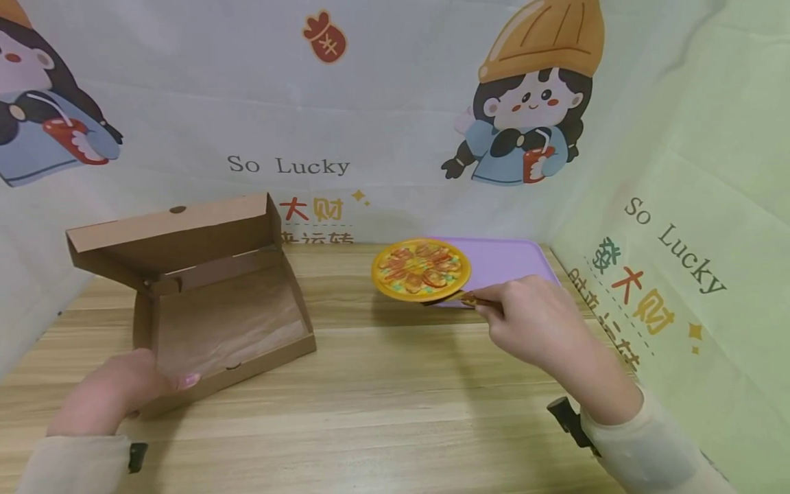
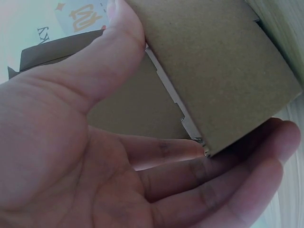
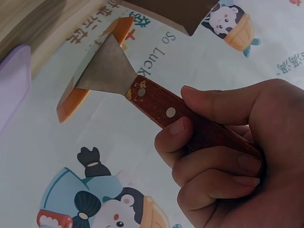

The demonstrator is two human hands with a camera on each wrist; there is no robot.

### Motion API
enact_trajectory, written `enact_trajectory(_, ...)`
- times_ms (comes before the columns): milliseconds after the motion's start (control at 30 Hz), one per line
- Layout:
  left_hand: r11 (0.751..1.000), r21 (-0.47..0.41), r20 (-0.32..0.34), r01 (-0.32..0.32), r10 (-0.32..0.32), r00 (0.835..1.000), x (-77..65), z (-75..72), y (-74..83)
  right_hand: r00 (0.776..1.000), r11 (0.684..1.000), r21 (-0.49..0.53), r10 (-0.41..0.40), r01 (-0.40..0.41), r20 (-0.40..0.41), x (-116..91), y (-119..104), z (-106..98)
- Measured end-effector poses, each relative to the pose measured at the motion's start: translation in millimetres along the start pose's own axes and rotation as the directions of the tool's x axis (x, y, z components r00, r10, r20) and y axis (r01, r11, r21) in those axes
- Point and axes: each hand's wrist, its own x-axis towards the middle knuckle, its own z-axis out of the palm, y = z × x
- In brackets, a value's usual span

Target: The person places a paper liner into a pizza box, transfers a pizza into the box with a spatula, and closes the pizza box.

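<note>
My right hand (image 1: pixel 537 319) grips the riveted wooden handle of a metal spatula (image 3: pixel 156 104). On its flat blade lies a round toy pizza (image 1: pixel 422 269) with red and green toppings, raised above the table; only its orange rim (image 3: pixel 71 107) shows past the blade in the right wrist view. An open cardboard pizza box (image 1: pixel 271 362) stands at the left with its lid tipped up and brown paper inside. At the near left corner my left hand (image 1: pixel 114 391) holds this box, thumb on the side wall and fingers reaching around the lower corner in the left wrist view.
Behind and to the right of the pizza, a purple tray (image 1: pixel 509 257) lies on the wood-grain table (image 1: pixel 370 425). Printed cloth (image 1: pixel 395 123) hangs at the back, with more cloth walls along both sides. The raised lid (image 1: pixel 185 237) stands close to the back cloth.
</note>
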Motion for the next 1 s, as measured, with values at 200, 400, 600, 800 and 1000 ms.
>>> enact_trajectory(200,1.0,0.015,0.002,-0.003,0.003,1.0,0.3,-0.7,-0.4,0.999,0.999,-0.005,-0.041,0.041,-0.024,-3.7,-5.0,-3.2)
enact_trajectory(400,1.0,0.015,0.0,0.001,-0.001,1.0,-0.5,-1.1,0.8,0.997,0.997,-0.013,-0.077,0.077,-0.027,-5.9,-11.7,-7.3)
enact_trajectory(600,1.0,0.021,0.014,0.008,-0.009,1.0,0.1,0.2,-0.8,0.995,0.995,0.007,-0.096,0.096,-0.034,-8.6,-18.0,-8.3)
enact_trajectory(800,1.0,0.013,0.028,0.019,-0.019,0.999,0.2,1.5,-1.8,0.994,0.995,0.02,-0.101,0.102,-0.045,-10.0,-24.6,-8.7)
enact_trajectory(1000,1.0,0.02,0.006,0.007,-0.007,1.0,-0.5,0.8,-1.3,0.993,0.994,0.02,-0.111,0.111,-0.039,-9.3,-30.3,-8.7)
